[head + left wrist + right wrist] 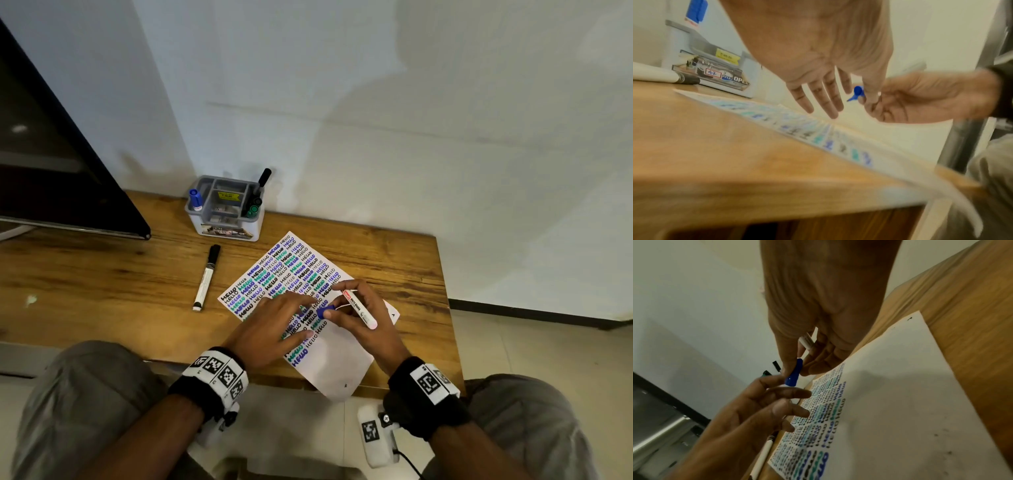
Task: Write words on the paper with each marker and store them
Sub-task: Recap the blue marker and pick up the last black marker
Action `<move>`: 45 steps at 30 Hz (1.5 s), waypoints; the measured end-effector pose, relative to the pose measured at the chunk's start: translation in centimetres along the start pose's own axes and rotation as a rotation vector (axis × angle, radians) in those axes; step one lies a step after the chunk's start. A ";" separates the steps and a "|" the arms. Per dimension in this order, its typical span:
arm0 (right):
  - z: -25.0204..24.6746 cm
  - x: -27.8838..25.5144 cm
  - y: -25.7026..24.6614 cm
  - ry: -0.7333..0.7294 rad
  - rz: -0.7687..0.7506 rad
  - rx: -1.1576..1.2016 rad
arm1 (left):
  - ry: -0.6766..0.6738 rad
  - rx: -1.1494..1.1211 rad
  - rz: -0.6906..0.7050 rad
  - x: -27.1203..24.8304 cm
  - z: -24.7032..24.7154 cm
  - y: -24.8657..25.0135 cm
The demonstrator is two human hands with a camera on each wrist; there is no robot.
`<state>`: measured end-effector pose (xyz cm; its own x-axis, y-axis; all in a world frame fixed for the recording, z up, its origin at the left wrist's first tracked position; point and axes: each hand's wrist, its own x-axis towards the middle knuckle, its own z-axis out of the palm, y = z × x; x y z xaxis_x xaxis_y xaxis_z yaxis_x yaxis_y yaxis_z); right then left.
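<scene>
Right hand (pixel 356 310) curled round a white-barrelled blue marker (pixel 359 309), blue cap (pixel 324 313) pointing left toward the other hand, barrel lying back across the palm; held low over the sheet, probably for uncapping or capping, though which cannot be told. Left hand (pixel 277 320) with fingers straight and spread, fingertips close to the blue cap and low over the writing; likely steadying the sheet or reaching for the cap, contact with either not clear from the blurred wrist views.

Wooden surface (pixel 85 274) carrying everything. Paper (pixel 339 356) angled across its near right part, one corner overhanging the front edge, rows of "HELLO" in black, blue and green filling the far half, near corner bare, so room left to write. Grey organiser (pixel 224 209) against the wall, one blue marker (pixel 195 198) in its left slot, dark-capped ones at its right, apparently stored. Black marker (pixel 206 277) lying capped, left of the paper, within reach, seemingly awaiting use or storage.
</scene>
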<state>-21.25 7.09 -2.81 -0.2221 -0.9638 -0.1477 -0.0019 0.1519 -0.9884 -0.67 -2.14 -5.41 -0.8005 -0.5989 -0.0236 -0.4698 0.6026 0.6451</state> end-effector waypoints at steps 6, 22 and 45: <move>2.0 -0.4 -1.4 -0.056 -0.042 0.056 | 0.131 -0.312 -0.045 -0.8 -2.4 2.7; 1.8 -0.2 -2.3 0.065 0.100 0.097 | 0.244 -0.660 -0.335 -1.5 -3.1 -0.3; 2.3 -0.6 -0.9 -0.042 0.063 0.033 | 0.222 -0.642 -0.292 -1.3 -3.0 -0.3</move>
<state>-18.90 6.98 -1.90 -0.1796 -0.9610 -0.2102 0.0435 0.2057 -0.9776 1.64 -3.14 -3.34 -0.5502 -0.8211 -0.1519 -0.2875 0.0155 0.9577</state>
